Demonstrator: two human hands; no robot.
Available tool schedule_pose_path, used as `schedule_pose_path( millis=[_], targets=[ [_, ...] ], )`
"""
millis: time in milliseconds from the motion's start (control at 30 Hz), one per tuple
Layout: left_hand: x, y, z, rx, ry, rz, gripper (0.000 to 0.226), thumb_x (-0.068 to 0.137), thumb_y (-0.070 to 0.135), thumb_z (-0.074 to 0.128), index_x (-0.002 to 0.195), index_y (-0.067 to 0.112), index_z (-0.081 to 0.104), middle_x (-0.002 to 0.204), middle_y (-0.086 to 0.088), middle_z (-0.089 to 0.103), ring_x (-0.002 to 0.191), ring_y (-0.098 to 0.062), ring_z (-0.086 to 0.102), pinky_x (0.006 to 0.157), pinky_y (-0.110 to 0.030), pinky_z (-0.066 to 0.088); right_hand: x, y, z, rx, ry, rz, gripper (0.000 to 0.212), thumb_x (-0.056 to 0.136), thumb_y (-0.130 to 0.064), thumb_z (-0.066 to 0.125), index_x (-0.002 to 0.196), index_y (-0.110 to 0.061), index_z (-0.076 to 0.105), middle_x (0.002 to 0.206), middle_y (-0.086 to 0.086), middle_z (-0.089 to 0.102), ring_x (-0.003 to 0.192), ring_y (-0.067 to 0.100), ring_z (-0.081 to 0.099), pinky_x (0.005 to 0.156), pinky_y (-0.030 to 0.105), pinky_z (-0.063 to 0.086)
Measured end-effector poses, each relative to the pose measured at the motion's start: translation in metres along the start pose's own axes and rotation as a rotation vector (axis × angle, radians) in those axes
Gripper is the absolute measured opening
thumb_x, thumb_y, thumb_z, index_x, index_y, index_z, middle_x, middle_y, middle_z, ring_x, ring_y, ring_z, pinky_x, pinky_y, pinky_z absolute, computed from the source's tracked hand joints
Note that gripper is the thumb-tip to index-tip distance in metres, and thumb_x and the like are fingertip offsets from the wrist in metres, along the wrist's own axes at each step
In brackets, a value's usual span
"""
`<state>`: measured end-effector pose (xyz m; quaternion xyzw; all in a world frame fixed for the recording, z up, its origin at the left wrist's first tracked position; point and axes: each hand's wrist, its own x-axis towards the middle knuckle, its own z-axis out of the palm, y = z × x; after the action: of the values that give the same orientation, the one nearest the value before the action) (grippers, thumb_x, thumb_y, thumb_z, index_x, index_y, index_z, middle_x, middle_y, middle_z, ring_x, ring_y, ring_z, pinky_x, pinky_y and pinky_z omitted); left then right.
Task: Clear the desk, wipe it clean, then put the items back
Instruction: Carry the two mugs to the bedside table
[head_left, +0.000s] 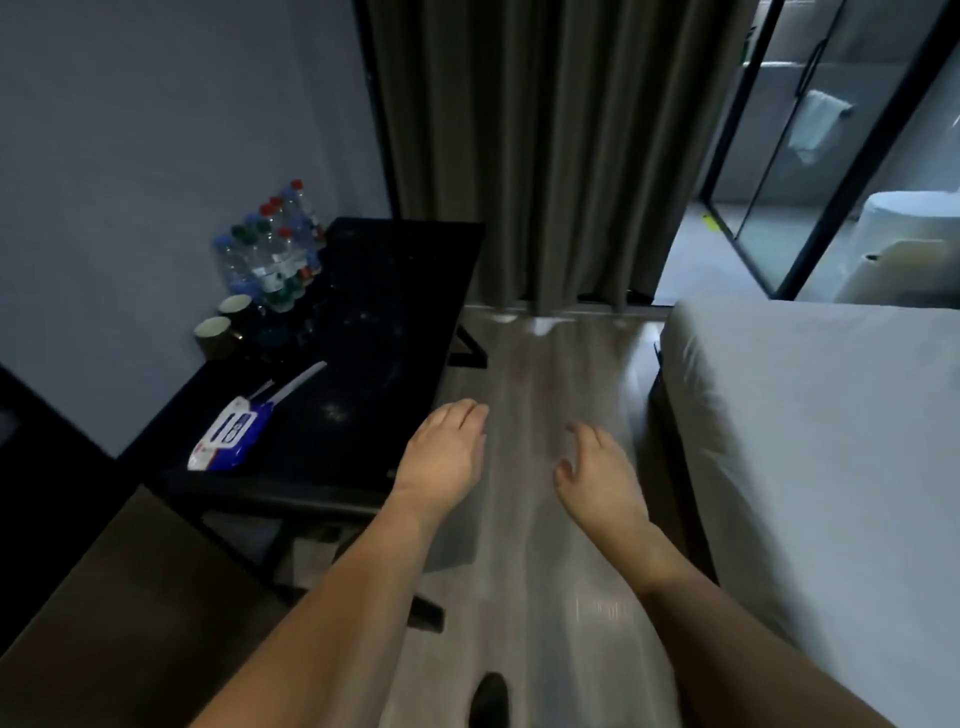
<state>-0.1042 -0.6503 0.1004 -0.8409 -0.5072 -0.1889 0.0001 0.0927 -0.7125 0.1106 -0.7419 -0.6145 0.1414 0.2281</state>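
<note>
A black glossy desk (384, 312) stands against the left wall. Several water bottles (272, 244) with red, green and blue caps cluster at its far left corner, with two cups (223, 319) beside them. A blue and white wipes pack (231, 434) lies near the desk's front left edge, and a white flat strip (296, 387) lies just behind it. My left hand (444, 457) hovers palm down over the desk's near right corner, fingers relaxed, holding nothing. My right hand (597, 473) hangs over the floor to the right, fingers loosely spread and empty.
A bed (810, 441) with a pale sheet fills the right side. Grey curtains (545, 156) hang behind the desk. A glass bathroom partition (810, 156) with a towel stands at the far right. A strip of wooden floor (545, 389) runs between desk and bed.
</note>
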Motion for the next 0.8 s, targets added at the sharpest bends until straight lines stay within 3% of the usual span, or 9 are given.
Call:
schedule_pose_path(
  millis=[367, 567, 800],
  targets=[
    [0.22, -0.049, 0.057, -0.047, -0.029, 0.041, 0.039, 0.091, 0.022, 0.059, 0.128, 0.009, 0.058, 0.125, -0.007, 0.06, 0.116, -0.026, 0.057, 0.098, -0.039, 0.049, 0.213, 0.015, -0.012, -0.046, 0.055, 0.033, 0.051, 0.087, -0.018, 0.057, 0.136, -0.007, 0.048, 0.138, 0.009, 0.05, 0.123, 0.028, 0.05, 0.103, 0.033, 0.039],
    [0.323, -0.067, 0.108, -0.023, -0.062, 0.025, 0.041, 0.093, 0.025, 0.055, 0.131, 0.012, 0.056, 0.128, -0.005, 0.058, 0.118, -0.024, 0.054, 0.101, -0.038, 0.046, 0.328, 0.04, 0.005, -0.024, -0.023, 0.057, 0.054, 0.09, -0.022, 0.053, 0.142, -0.013, 0.042, 0.144, 0.006, 0.044, 0.129, 0.024, 0.044, 0.107, 0.033, 0.037],
    [0.442, -0.123, 0.112, 0.038, -0.021, -0.105, 0.043, 0.096, 0.027, 0.049, 0.135, 0.011, 0.054, 0.135, -0.005, 0.055, 0.125, -0.023, 0.051, 0.11, -0.035, 0.036, 0.49, 0.034, -0.002, -0.008, -0.083, -0.066, 0.054, 0.09, -0.021, 0.054, 0.142, -0.011, 0.042, 0.143, 0.009, 0.045, 0.127, 0.026, 0.045, 0.106, 0.033, 0.037]
  ],
)
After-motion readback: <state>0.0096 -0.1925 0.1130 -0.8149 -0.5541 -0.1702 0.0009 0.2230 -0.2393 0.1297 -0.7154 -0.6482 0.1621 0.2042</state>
